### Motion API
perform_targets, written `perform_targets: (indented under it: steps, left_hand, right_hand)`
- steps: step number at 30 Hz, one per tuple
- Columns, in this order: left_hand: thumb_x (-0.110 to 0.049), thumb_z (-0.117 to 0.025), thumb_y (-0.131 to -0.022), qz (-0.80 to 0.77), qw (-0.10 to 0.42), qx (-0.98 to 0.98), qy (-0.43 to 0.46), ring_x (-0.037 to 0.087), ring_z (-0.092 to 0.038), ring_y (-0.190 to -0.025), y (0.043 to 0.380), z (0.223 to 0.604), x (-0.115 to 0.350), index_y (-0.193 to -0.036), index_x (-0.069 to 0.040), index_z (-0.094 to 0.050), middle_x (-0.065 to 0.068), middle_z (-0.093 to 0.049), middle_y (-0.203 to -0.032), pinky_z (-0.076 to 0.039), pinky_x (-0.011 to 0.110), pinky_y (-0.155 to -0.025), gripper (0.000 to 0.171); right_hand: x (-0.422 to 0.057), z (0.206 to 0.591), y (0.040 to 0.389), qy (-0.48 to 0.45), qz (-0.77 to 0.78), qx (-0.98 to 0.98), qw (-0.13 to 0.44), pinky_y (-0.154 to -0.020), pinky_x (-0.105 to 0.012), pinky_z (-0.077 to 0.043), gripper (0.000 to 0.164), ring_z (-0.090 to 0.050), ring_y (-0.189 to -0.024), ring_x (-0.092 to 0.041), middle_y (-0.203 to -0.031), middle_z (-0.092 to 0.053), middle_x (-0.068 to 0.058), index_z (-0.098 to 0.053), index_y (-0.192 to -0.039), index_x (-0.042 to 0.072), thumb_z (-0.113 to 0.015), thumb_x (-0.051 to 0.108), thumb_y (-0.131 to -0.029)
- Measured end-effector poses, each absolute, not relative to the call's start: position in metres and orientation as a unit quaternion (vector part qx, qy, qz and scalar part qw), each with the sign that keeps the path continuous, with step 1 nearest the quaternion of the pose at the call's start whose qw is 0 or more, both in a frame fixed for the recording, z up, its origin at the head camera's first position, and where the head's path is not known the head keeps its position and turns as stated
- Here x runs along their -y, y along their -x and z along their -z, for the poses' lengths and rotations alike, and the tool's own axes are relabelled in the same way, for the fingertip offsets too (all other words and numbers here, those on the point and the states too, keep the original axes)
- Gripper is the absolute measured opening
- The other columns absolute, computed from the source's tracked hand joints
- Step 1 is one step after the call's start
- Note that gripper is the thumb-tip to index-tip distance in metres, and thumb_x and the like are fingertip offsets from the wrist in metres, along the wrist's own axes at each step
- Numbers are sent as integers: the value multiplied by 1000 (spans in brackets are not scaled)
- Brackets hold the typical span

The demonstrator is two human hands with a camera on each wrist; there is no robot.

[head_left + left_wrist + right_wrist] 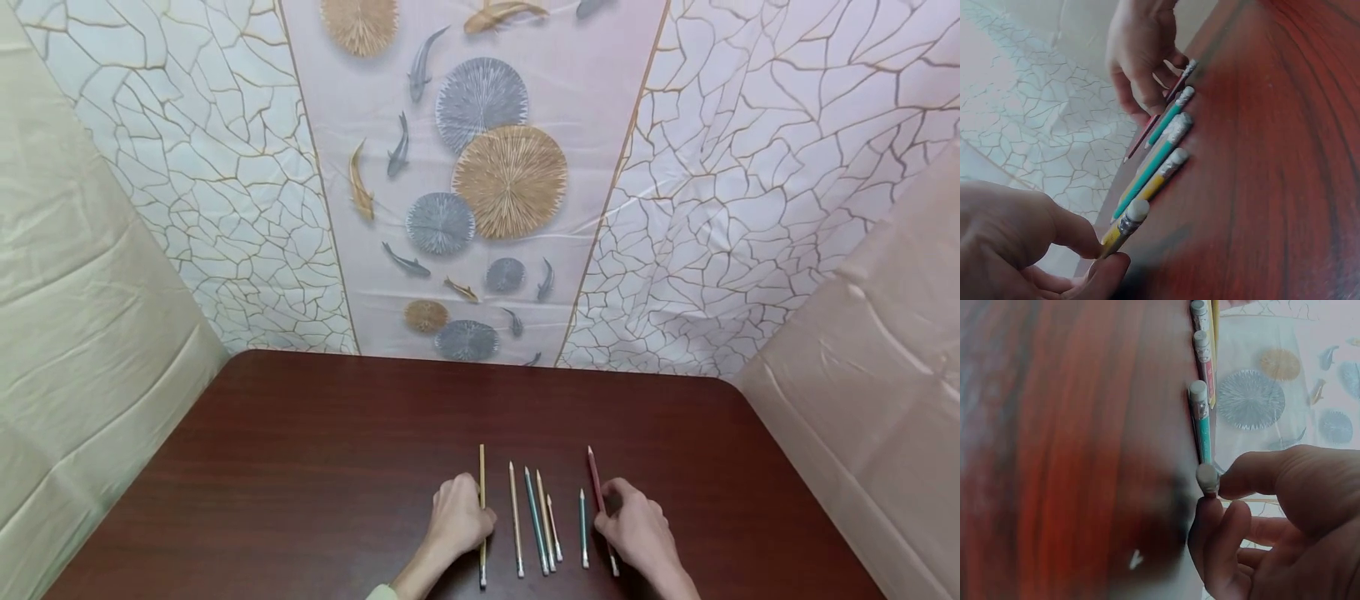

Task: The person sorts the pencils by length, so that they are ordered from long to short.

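Observation:
Near the front of the table, my left hand (456, 515) pinches a long yellow pencil (482, 467) between thumb and fingers. Its white eraser (1137, 211) points back towards me. My right hand (639, 532) pinches a dark red pencil (595, 475), tilted slightly, its sharpened tip facing away; the eraser (1208, 478) shows at the fingertips. Between the hands lie a pale yellow pencil (515, 521), a long teal pencil (535, 517), another yellowish pencil (543, 504), a short pencil (555, 529) and a short teal pencil (583, 529) beside the red one. The fingers hide parts of both held pencils.
The dark brown wooden table (300, 467) reaches back to a patterned wall covering (247, 192) with a fish-and-leaf panel (592, 125). Beige padded panels (67, 333) flank it on both sides.

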State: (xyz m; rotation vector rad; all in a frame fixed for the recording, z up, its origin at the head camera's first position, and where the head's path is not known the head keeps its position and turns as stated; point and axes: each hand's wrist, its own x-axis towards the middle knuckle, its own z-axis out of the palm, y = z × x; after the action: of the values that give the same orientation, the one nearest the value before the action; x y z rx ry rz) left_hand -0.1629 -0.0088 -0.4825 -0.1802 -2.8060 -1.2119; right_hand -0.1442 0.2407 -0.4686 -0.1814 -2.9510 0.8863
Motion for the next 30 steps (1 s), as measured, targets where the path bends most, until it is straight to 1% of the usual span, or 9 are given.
perform_targets:
  steps: [2,4,6,10,18,21,24,26,30]
  left_hand:
    - [-3,-71,-67,398,36,915,57,19,-47,-56,163,482,13,-60,-10,-47,-3,-44,-58,-44,39,-55,25]
    - [-5,-72,-67,401,39,914,55,25,-57,-64,163,482,17,-70,-5,-57,1,-55,-65,-49,43,-63,15]
    - [-6,-74,-67,402,42,913,49,30,-64,-73,163,482,22,-81,-2,-63,5,-62,-72,-52,46,-71,18]
    - [-5,-74,-66,403,38,914,38,29,-64,-69,162,481,31,-82,-4,-62,3,-61,-70,-53,46,-74,19]
    - [-4,-74,-66,400,56,914,25,28,-66,-72,162,474,49,-86,-4,-63,1,-63,-71,-52,46,-72,23]
    - [-2,-72,-67,415,50,908,19,20,-65,-59,162,472,56,-88,-4,-63,-1,-62,-67,-54,42,-71,22]
    - [0,-69,-69,436,43,899,14,11,-60,-43,160,470,61,-90,-2,-63,-1,-63,-63,-55,38,-66,22]
    - [1,-68,-70,449,40,892,11,9,-56,-35,159,470,65,-91,-1,-62,0,-63,-61,-55,36,-61,22]
    - [2,-68,-70,441,47,896,11,7,-54,-35,157,470,70,-90,-1,-62,-2,-63,-59,-55,38,-63,22]
  right_hand:
    - [-240,468,143,54,-299,952,38,-52,-39,-42,34,-53,-54,-15,-60,-57,6,-65,-108,7,-68,6,-74]
    - [-238,466,143,49,-321,945,46,-50,-36,-43,33,-53,-50,-13,-60,-57,6,-65,-108,7,-68,4,-75]
    - [-235,464,142,44,-350,934,50,-46,-33,-43,32,-53,-45,-13,-61,-59,4,-64,-109,7,-68,2,-77]
    - [-226,460,143,41,-402,913,47,-39,-30,-45,32,-53,-37,-15,-62,-61,2,-63,-110,7,-66,0,-79]
    - [-202,451,144,29,-461,886,32,-40,-32,-49,36,-55,-38,-16,-62,-58,1,-63,-113,8,-66,-4,-80]
    - [-194,450,145,19,-476,879,25,-40,-33,-49,36,-54,-38,-17,-63,-59,0,-63,-114,7,-67,-4,-80]
    - [-187,450,147,17,-487,873,21,-40,-33,-49,37,-54,-39,-17,-63,-59,-1,-63,-114,7,-67,-4,-80]
    - [-182,450,148,17,-496,868,20,-40,-33,-49,37,-55,-40,-18,-63,-59,-2,-62,-115,6,-67,-4,-80]
    - [-171,452,148,17,-508,861,18,-40,-33,-50,37,-55,-41,-18,-64,-59,-2,-61,-115,6,-66,-3,-79]
